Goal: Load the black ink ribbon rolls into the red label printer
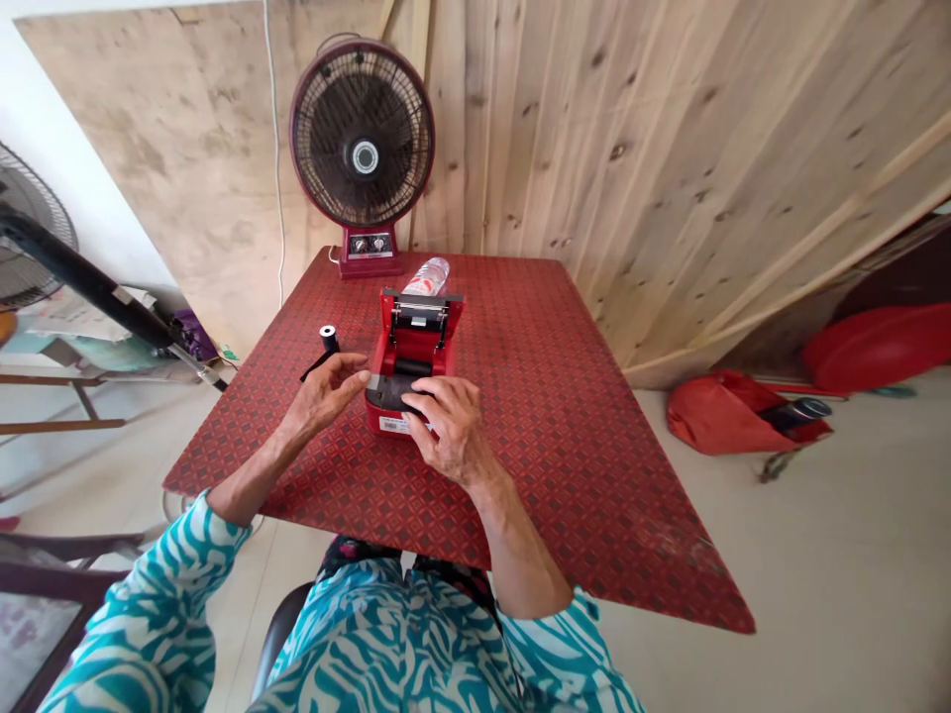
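Note:
A red label printer [377,421] stands on the table with its lid [420,315] raised and tilted back. Across its front lies a dark cover [390,393], partly hidden by my fingers. My right hand [452,424] grips the front right corner, fingers bent over the cover and thumb low against the front face. At the printer's left edge, my left hand [321,398] has its fingers stretched out and apart, the thumb tip touching or very near the casing. Just beyond that hand stands a small dark roll [328,339] with a white core, and a black strip [318,364] shows beside it.
A dark red table fan [363,153] stands at the table's back left. Behind the printer lies a clear plastic bottle [429,277]. The patterned red tabletop [565,446] reaches to the right, with a red bag [717,414] on the floor beyond. A wooden chair [52,584] is at left.

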`<control>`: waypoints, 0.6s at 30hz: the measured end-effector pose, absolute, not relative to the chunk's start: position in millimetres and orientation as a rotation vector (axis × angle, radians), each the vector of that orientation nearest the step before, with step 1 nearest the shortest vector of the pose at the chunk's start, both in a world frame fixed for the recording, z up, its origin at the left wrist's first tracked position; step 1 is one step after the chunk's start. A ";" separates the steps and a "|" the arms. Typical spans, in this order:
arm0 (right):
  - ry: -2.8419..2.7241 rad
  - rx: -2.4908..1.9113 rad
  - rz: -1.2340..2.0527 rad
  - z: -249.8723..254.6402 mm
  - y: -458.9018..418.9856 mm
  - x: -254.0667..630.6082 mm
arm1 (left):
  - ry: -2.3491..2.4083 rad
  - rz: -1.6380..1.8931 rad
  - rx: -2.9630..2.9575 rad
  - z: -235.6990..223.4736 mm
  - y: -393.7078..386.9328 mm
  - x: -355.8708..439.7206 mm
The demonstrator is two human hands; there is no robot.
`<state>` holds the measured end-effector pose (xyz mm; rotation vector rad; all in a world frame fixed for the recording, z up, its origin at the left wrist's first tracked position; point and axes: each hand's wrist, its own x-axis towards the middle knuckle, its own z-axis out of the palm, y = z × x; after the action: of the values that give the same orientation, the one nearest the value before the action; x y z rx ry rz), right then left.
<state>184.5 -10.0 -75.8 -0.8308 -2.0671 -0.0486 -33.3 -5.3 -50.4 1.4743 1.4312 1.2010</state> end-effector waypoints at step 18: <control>-2.019 -0.816 -0.143 -85.3 -14.3 183.5 | 1.240 1.155 1.189 -58.5 19.8 -41.0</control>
<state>183.5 -14.3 -85.3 -0.8162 -2.0188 -0.1427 -41.0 19.8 -58.5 1.1888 1.2403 1.1554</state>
